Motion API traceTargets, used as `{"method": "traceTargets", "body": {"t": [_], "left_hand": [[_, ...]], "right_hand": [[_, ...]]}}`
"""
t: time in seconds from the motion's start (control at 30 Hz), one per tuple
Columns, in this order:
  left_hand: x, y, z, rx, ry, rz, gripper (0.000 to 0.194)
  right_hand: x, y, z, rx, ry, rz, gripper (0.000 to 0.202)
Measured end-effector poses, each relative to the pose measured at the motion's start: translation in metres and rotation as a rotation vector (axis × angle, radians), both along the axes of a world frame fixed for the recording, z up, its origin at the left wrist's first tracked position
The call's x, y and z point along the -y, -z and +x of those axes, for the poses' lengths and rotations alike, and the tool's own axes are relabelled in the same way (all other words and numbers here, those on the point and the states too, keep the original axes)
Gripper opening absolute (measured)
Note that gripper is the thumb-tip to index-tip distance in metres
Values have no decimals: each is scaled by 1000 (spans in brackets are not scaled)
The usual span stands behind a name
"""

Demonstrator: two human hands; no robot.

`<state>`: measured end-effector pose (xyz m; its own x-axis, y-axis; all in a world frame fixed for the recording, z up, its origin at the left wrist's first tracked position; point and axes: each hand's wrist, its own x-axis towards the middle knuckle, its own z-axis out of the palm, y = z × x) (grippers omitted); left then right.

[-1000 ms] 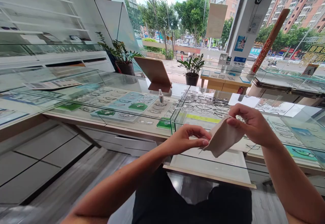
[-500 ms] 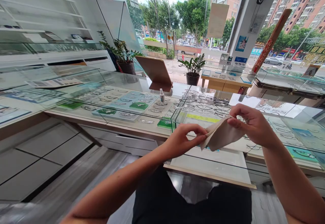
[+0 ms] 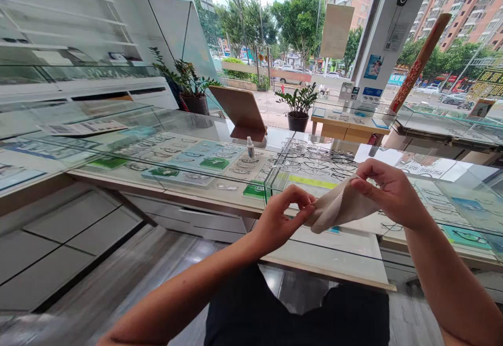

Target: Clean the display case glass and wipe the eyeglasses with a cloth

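Note:
A beige cleaning cloth (image 3: pixel 341 207) with zigzag edges is stretched between my two hands, above the front of the glass counter. My left hand (image 3: pixel 285 215) pinches its left end between thumb and fingers. The upper right edge is gripped by my right hand (image 3: pixel 387 191), thumb against the curled fingers. Between them the cloth hangs in loose folds, and whether anything lies inside these folds cannot be seen. Beneath it, a pulled-out drawer (image 3: pixel 341 254) with a pale inside shows in part.
The glass display counter (image 3: pixel 176 165) holds several rows of eyeglasses (image 3: pixel 310 160). On its top stand a small white spray bottle (image 3: pixel 250 148), a tilted mirror or board on a stand (image 3: pixel 239 108) and a potted plant (image 3: pixel 298 108). Another plant (image 3: pixel 192 87) is farther left.
My left hand has shifted slightly left and up, drawing its end of the cloth out wider. My right hand stays nearly in place, still gripping the cloth.

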<state>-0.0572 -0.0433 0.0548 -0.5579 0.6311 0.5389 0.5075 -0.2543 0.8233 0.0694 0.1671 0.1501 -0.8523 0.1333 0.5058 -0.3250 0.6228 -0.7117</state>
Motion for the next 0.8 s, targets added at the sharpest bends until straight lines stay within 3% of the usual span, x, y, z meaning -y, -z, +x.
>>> {"method": "traceTargets", "body": {"t": [0.17, 0.27, 0.4, 0.67, 0.8], "left_hand": [[5, -5, -1, 64, 193, -94, 14], [6, -9, -2, 53, 246, -126, 15], [4, -9, -2, 1, 237, -159, 7], [2, -10, 1, -134, 250, -98, 13], [4, -12, 8, -285, 72, -90, 13]], "right_hand": [[1, -1, 1, 3, 13, -9, 44], [2, -2, 1, 20, 17, -17, 45], [4, -2, 1, 40, -3, -25, 45], [4, -6, 2, 38, -2, -1, 44], [9, -7, 2, 9, 53, 6, 47]]}}
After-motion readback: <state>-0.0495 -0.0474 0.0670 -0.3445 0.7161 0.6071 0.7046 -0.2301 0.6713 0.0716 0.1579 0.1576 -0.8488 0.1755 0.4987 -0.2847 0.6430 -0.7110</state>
